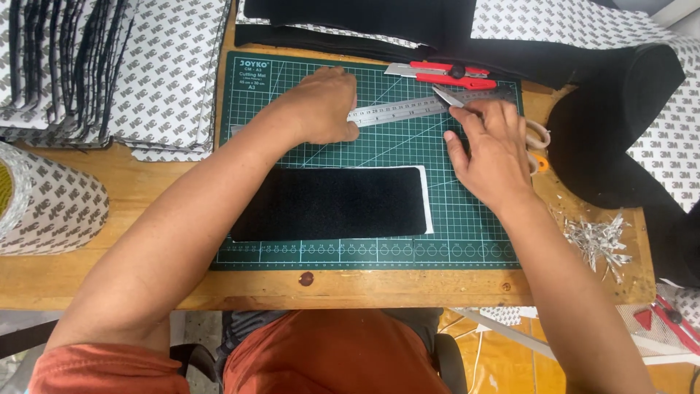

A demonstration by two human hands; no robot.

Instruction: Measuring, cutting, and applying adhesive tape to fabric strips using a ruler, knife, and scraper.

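Wooden and well used, the desk (146, 182) carries a green cutting mat (467, 233) with a white grid, set toward its middle. On the mat's near half lies a black felt-like rectangle (328, 204) on white backing; a thin strip of that backing shows along its right end and top right corner, and its edges look straight, so this piece seems already cut to shape.

At the mat's far edge a steel ruler (397, 111) lies slightly slanted. The left hand (324, 106) is pressed down on the ruler's left end, fingers curled over it. The right hand (496, 149) rests on the mat just right of the ruler's other end, closed around a small pair of scissors (536, 142); the blades (446, 95) poke out past the fingertips, and a pale handle loop with an orange one beneath shows at the right mat edge. The two hands are apart, and neither touches the black rectangle.

Beyond the ruler a red utility knife (441, 73) lies untouched at the mat's far edge. Black sheet material (620, 124) drapes over the far right corner of the desk, so stock remains uncut. A stack of backed pieces (109, 73) with patterned liner fills the far left corner, and a roll of the same liner (44, 204) sits at the left edge. Pale trimmings (598, 241) are heaped near the right edge, a sign that much trimming is done.
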